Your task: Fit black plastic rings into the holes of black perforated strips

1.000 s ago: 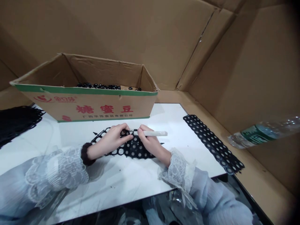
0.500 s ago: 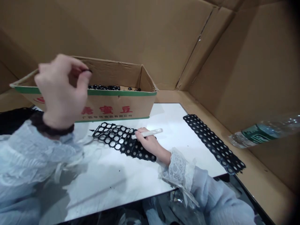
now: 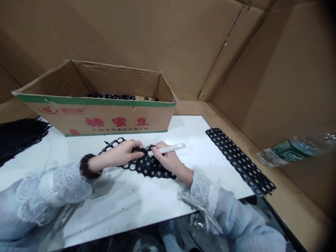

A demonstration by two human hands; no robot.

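Note:
A black perforated sheet [image 3: 153, 170] of joined rings lies flat on the white board, its left half showing white holes and its right half greyish discs. My right hand [image 3: 168, 157] is closed round a slim white pen-like tool [image 3: 173, 148], and its fingers rest over the sheet's upper edge. The tool's tip points left onto the sheet. Beside that tip, my left hand [image 3: 126, 152] pinches with thumb and forefinger at a black ring [image 3: 137, 150] of the sheet. Whether that ring is loose or still joined, I cannot tell.
Behind the sheet stands an open cardboard box [image 3: 126, 120] with black rings inside. A second black strip [image 3: 236, 157] lies along the board's right edge, near a plastic bottle [image 3: 291, 150]. A black netlike pile [image 3: 21, 138] is at left. Cardboard walls enclose the back and right.
My left hand has come down from above the box, where it pinched a small dark piece, to the sheet beside the tool's tip. That piece is no longer seen. My right hand stays put.

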